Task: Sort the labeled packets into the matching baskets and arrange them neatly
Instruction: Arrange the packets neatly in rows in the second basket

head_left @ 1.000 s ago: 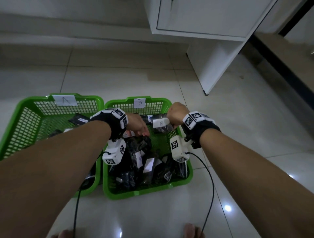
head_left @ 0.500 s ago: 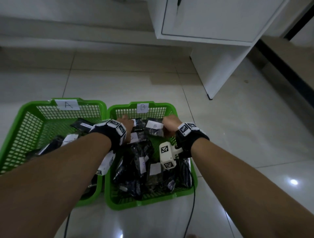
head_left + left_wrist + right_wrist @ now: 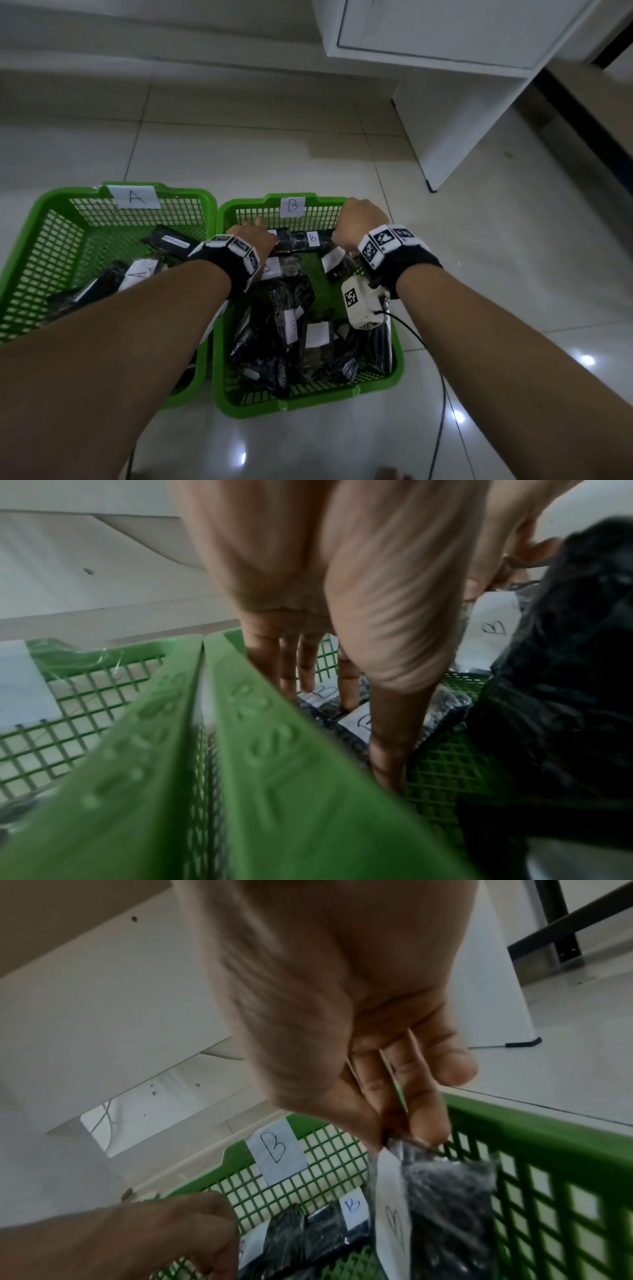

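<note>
Two green baskets sit side by side on the floor: basket A [image 3: 41,219] on the left, basket B [image 3: 308,407] on the right. My left hand [image 3: 253,233] reaches into basket B's far left corner; in the left wrist view its straight fingers [image 3: 308,669] press on flat black packets labelled B [image 3: 359,721]. My right hand [image 3: 356,219] is at the far right corner. In the right wrist view its thumb and fingers [image 3: 428,1123] pinch the top edge of a black packet labelled B [image 3: 445,1191], hanging upright beside the basket wall [image 3: 548,1137]. Another B packet [image 3: 301,241] lies along the far wall.
A heap of black packets [image 3: 291,329] fills basket B's near half. Basket A holds a few packets [image 3: 171,240], one labelled A [image 3: 137,274]. A white cabinet [image 3: 445,102] stands beyond the baskets, and a black cable [image 3: 442,394] trails over the floor on the right.
Both hands have moved from the middle of basket B to its far wall and lower down, carrying the packets with them. The left hand now lies flat on the packets.
</note>
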`<control>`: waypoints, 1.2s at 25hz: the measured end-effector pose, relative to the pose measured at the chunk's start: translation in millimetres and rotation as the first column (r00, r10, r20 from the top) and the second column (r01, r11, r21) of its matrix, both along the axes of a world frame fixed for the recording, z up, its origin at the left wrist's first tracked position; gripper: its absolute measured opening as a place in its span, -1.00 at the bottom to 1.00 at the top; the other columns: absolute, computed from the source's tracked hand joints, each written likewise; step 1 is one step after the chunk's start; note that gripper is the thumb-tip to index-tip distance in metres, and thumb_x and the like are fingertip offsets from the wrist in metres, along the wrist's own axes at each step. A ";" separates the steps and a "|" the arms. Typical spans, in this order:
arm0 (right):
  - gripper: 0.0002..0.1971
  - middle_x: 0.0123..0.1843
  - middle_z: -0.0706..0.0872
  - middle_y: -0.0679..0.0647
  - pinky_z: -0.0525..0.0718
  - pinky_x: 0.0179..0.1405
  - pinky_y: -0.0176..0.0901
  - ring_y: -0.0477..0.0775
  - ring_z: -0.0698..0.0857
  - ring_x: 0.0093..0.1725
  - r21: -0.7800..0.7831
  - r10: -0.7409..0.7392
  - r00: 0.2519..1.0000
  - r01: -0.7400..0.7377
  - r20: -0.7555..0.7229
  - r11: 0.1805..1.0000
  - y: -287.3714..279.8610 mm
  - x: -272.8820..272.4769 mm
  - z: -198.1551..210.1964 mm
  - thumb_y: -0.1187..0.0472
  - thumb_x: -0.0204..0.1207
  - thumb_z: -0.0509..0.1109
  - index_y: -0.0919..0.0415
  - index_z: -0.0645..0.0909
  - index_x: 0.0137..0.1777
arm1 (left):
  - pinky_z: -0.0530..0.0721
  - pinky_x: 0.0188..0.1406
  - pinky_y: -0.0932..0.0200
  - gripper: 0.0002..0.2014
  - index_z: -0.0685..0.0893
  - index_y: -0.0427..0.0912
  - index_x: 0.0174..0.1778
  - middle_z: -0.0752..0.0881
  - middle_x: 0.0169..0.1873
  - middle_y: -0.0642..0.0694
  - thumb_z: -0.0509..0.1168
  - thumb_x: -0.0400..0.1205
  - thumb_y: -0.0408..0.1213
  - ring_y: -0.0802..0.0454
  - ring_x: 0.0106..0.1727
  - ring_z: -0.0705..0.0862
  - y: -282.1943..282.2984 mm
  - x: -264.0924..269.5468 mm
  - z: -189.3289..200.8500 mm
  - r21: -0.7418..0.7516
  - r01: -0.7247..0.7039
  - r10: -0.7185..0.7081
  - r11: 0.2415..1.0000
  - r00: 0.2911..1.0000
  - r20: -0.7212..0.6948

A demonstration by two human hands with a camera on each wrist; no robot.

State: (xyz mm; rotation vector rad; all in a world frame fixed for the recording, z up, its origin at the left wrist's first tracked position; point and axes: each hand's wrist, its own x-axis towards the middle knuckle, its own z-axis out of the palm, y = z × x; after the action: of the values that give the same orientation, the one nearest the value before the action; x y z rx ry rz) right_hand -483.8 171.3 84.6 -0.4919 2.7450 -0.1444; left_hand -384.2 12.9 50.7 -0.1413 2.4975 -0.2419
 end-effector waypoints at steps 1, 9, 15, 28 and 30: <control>-0.86 -0.26 0.66 0.08 0.73 -0.17 -0.10 0.14 0.67 -0.22 0.015 0.014 0.999 -0.015 0.033 1.000 -1.3 1.6 -6.3 0.26 0.42 0.49 0.25 0.57 -0.15 | 0.64 0.22 -0.12 -0.19 0.45 -0.11 0.49 0.29 0.54 -0.34 0.64 0.34 -0.14 -0.33 0.44 0.51 0.0 0.7 0.3 0.002 -0.004 0.004 1.000 1.000 -0.003; -0.83 0.04 0.79 0.23 0.81 -0.01 -0.04 0.23 0.79 0.01 -0.050 -0.051 0.999 0.051 -0.012 0.997 -0.1 9.6 -27.5 0.38 0.46 0.53 0.32 0.73 0.05 | 0.62 0.27 -0.12 -0.23 0.42 -0.14 0.52 0.23 0.59 -0.33 0.60 0.41 -0.16 -0.34 0.47 0.48 0.4 1.7 1.5 0.011 -0.007 0.007 1.000 1.000 0.002; -0.87 -0.04 0.75 0.15 0.77 -0.08 -0.14 0.15 0.75 -0.08 -0.066 -0.069 0.997 0.068 -0.018 0.996 -2.7 9.7 -24.9 0.34 0.52 0.51 0.26 0.60 -0.16 | 0.64 0.24 -0.13 -0.14 0.42 -0.19 0.54 0.24 0.60 -0.35 0.65 0.35 -0.13 -0.35 0.45 0.51 1.7 -0.2 4.2 -0.003 0.002 -0.002 1.000 1.000 0.011; -0.72 -0.25 0.68 0.08 0.68 -0.22 -0.09 0.22 0.80 -0.08 0.133 0.217 0.964 -0.238 0.155 0.962 1.5 24.7 -36.4 0.27 0.36 0.64 0.16 0.55 -0.34 | 0.68 0.12 -0.08 -0.25 0.51 -0.24 0.46 0.31 0.54 -0.37 0.62 0.36 -0.18 -0.34 0.37 0.56 -1.8 4.2 3.0 0.035 -0.002 0.003 0.999 1.000 -0.029; -0.84 -0.23 0.77 0.08 0.76 -0.24 -0.08 0.17 0.80 -0.18 0.097 0.238 0.951 -0.260 0.198 0.961 1.0 27.8 -21.8 0.28 0.42 0.60 0.19 0.67 -0.30 | 0.74 0.06 -0.03 -0.43 0.64 -0.23 0.26 0.44 0.39 -0.34 0.61 0.33 -0.22 -0.29 0.22 0.65 -6.1 4.8 5.1 0.122 -0.035 0.042 0.992 0.998 -0.055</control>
State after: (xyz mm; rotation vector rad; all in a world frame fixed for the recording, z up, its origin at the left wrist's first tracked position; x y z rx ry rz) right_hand -456.0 172.2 62.8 -0.7461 2.4683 0.0396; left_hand -379.4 6.7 55.8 -0.1482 2.5561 -0.0704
